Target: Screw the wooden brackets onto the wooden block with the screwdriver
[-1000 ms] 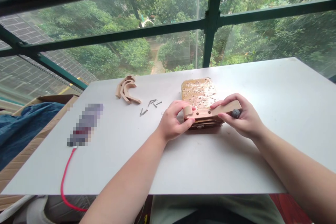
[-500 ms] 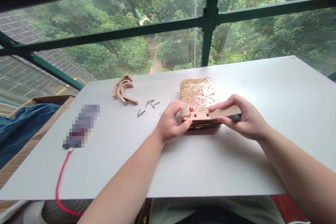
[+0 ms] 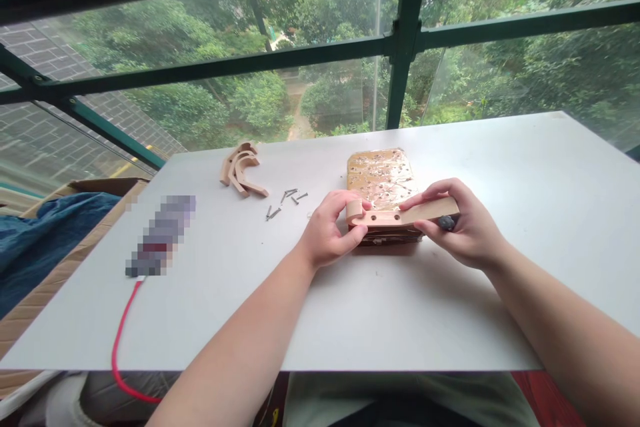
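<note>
A pale wooden hook (image 3: 385,218) with two dark screw holes lies across the near edge of a block wrapped in shiny tape (image 3: 381,177), its top pitted with small holes. My left hand (image 3: 330,230) is closed around the hook's curled end, thumb in front and fingers behind. Wrapped around the straight end is my right hand (image 3: 463,230), with the index finger along the back. A dark, knobbed object (image 3: 447,222) shows beside that thumb; its kind and the rest of it are hidden. Whether the hook rests fully on the block, I cannot tell.
Several loose screws (image 3: 289,196) lie left of the block. Beyond them are more wooden hooks (image 3: 243,170) in a pile. A pixelated object (image 3: 163,233) with a red cable (image 3: 117,340) is at the left. An open cardboard box (image 3: 95,203) holds blue cloth beside the white table (image 3: 225,320).
The camera view has shifted slightly, moving the tabletop things a little to the right in the picture. Both hands keep the same hold on the wooden hook.
</note>
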`<action>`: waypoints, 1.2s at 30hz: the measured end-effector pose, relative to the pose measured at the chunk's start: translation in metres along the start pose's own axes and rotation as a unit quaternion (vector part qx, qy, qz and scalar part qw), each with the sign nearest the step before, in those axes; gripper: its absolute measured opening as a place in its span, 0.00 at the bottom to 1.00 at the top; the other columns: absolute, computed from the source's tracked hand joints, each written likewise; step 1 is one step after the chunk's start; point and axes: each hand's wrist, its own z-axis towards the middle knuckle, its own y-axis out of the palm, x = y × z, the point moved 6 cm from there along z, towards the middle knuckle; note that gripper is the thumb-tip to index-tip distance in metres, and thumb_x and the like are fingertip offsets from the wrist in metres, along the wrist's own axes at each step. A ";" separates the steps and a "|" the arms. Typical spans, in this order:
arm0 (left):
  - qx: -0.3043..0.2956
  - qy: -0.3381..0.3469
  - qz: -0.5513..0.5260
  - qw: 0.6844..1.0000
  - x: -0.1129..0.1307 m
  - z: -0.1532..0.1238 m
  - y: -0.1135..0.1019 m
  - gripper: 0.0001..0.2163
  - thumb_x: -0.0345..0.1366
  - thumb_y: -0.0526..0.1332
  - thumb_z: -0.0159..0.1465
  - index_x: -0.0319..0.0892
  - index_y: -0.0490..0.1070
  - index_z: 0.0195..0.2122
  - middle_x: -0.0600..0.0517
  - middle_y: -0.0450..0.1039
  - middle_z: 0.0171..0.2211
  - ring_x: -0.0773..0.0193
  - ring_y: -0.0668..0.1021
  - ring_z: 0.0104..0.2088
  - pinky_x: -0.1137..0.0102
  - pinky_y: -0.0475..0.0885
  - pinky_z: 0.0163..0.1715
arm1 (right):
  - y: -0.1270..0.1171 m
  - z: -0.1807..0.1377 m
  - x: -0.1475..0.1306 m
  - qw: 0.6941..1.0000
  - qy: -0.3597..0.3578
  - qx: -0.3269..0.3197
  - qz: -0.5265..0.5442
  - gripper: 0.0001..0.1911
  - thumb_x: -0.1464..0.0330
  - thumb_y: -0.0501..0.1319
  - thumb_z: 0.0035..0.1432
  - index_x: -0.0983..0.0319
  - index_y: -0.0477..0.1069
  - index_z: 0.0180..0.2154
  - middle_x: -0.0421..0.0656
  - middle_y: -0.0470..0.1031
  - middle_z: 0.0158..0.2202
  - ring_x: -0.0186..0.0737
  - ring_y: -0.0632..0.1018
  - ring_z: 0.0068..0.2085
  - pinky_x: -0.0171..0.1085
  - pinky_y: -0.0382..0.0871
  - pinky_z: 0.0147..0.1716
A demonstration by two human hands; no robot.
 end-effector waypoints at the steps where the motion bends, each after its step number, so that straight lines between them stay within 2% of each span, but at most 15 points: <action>1: 0.000 0.002 -0.001 1.000 0.000 0.000 0.000 0.09 0.32 0.65 0.60 0.44 0.72 0.43 0.45 0.76 0.49 0.53 0.75 0.56 0.56 0.70 0.61 | 0.000 0.000 0.000 1.000 0.001 0.001 0.004 0.20 0.69 0.70 0.58 0.55 0.63 0.47 0.49 0.81 0.47 0.52 0.81 0.51 0.53 0.74 0.51; 5: -0.009 0.008 -0.018 1.000 0.001 -0.001 0.001 0.10 0.39 0.64 0.63 0.43 0.72 0.44 0.44 0.76 0.50 0.52 0.75 0.56 0.56 0.69 0.62 | 0.000 -0.001 0.000 1.000 -0.001 0.003 0.002 0.18 0.69 0.69 0.59 0.55 0.64 0.46 0.48 0.81 0.47 0.52 0.81 0.51 0.51 0.74 0.51; 7: 0.007 0.002 -0.027 1.000 -0.002 0.000 -0.006 0.14 0.44 0.60 0.66 0.43 0.72 0.48 0.44 0.76 0.51 0.52 0.76 0.56 0.56 0.70 0.60 | 0.001 -0.001 -0.001 1.000 -0.003 0.002 -0.005 0.17 0.70 0.69 0.59 0.55 0.64 0.45 0.48 0.82 0.47 0.51 0.81 0.51 0.50 0.74 0.50; 10: 0.106 -0.057 0.041 0.992 -0.017 0.001 -0.039 0.15 0.42 0.52 0.69 0.43 0.73 0.50 0.45 0.77 0.51 0.53 0.77 0.54 0.59 0.73 0.56 | 0.001 -0.001 -0.001 1.000 -0.005 0.002 -0.007 0.16 0.70 0.68 0.60 0.55 0.64 0.44 0.47 0.82 0.47 0.50 0.81 0.52 0.50 0.74 0.51; 12: 0.186 -0.129 0.151 0.962 -0.032 -0.002 -0.072 0.13 0.35 0.55 0.66 0.43 0.74 0.47 0.47 0.78 0.46 0.55 0.78 0.49 0.62 0.75 0.51 | 0.001 0.000 -0.001 1.000 -0.005 0.004 -0.006 0.16 0.70 0.68 0.60 0.55 0.64 0.44 0.47 0.82 0.47 0.50 0.81 0.52 0.49 0.73 0.51; 13: 0.201 -0.164 0.209 0.943 -0.039 -0.005 -0.086 0.13 0.32 0.56 0.62 0.43 0.76 0.45 0.48 0.77 0.45 0.55 0.78 0.48 0.62 0.75 0.51 | 0.001 0.000 -0.001 1.000 -0.004 0.005 -0.005 0.16 0.70 0.68 0.60 0.55 0.64 0.44 0.46 0.82 0.47 0.49 0.81 0.52 0.49 0.73 0.51; 14: 0.195 -0.197 0.264 0.924 -0.047 -0.008 -0.097 0.13 0.30 0.57 0.60 0.44 0.78 0.43 0.48 0.77 0.45 0.54 0.78 0.48 0.61 0.74 0.53 | 0.001 0.000 -0.001 1.000 -0.003 0.005 -0.004 0.16 0.70 0.68 0.60 0.55 0.64 0.44 0.46 0.82 0.47 0.49 0.81 0.51 0.49 0.73 0.51; 16: 0.137 -0.267 0.338 0.892 -0.066 -0.013 -0.110 0.14 0.29 0.59 0.57 0.47 0.81 0.41 0.47 0.75 0.44 0.51 0.76 0.49 0.57 0.72 0.55 | 0.001 0.000 -0.001 1.000 -0.002 0.006 -0.007 0.15 0.70 0.68 0.60 0.54 0.64 0.44 0.46 0.82 0.47 0.49 0.81 0.51 0.49 0.72 0.52; 18: 0.091 -0.320 0.358 0.872 -0.083 -0.020 -0.116 0.16 0.30 0.60 0.58 0.51 0.82 0.44 0.47 0.75 0.47 0.49 0.76 0.49 0.56 0.72 0.55 | 0.001 0.000 -0.001 1.000 -0.003 0.006 -0.010 0.15 0.70 0.68 0.59 0.54 0.65 0.44 0.46 0.82 0.47 0.49 0.81 0.52 0.49 0.72 0.52; 20: 0.066 -0.342 0.364 0.864 -0.094 -0.024 -0.116 0.15 0.33 0.60 0.60 0.53 0.82 0.44 0.47 0.75 0.49 0.49 0.77 0.49 0.55 0.72 0.54 | 0.001 0.000 -0.002 1.000 -0.005 0.006 -0.005 0.15 0.70 0.68 0.59 0.54 0.65 0.44 0.46 0.81 0.47 0.49 0.81 0.52 0.49 0.72 0.52; 24: 0.060 -0.344 0.369 0.862 -0.098 -0.024 -0.114 0.13 0.38 0.62 0.60 0.54 0.83 0.44 0.47 0.76 0.49 0.50 0.78 0.48 0.57 0.72 0.53 | 0.001 0.001 -0.001 1.000 -0.002 0.003 0.006 0.15 0.71 0.67 0.60 0.54 0.64 0.44 0.46 0.81 0.47 0.48 0.81 0.52 0.49 0.73 0.52; 28: 0.076 -0.305 0.361 0.878 -0.090 -0.021 -0.115 0.16 0.39 0.64 0.57 0.52 0.82 0.47 0.47 0.76 0.49 0.51 0.78 0.51 0.60 0.71 0.57 | 0.002 0.001 0.000 1.000 -0.001 0.001 0.005 0.15 0.70 0.67 0.60 0.54 0.64 0.44 0.45 0.81 0.47 0.48 0.80 0.52 0.49 0.72 0.52; 31: 0.046 -0.298 0.339 0.891 -0.090 -0.020 -0.111 0.11 0.38 0.64 0.57 0.51 0.83 0.40 0.48 0.76 0.51 0.52 0.78 0.52 0.61 0.71 0.57 | 0.002 0.001 0.001 1.000 0.000 0.001 0.001 0.15 0.69 0.68 0.60 0.55 0.64 0.44 0.45 0.81 0.47 0.49 0.80 0.52 0.49 0.71 0.52; 33: 0.030 -0.302 0.329 0.894 -0.092 -0.020 -0.110 0.09 0.39 0.65 0.57 0.49 0.84 0.36 0.48 0.77 0.50 0.52 0.79 0.50 0.61 0.73 0.55 | 0.002 0.001 0.001 1.000 0.001 0.001 0.005 0.15 0.69 0.68 0.60 0.55 0.64 0.44 0.46 0.81 0.47 0.49 0.80 0.52 0.49 0.72 0.52; 36: 0.038 -0.305 0.326 0.894 -0.094 -0.020 -0.110 0.09 0.39 0.65 0.56 0.49 0.84 0.36 0.47 0.79 0.48 0.50 0.81 0.46 0.60 0.75 0.49 | 0.001 0.001 0.001 1.000 0.004 -0.002 0.010 0.15 0.69 0.67 0.60 0.55 0.64 0.44 0.46 0.81 0.48 0.49 0.80 0.52 0.49 0.72 0.52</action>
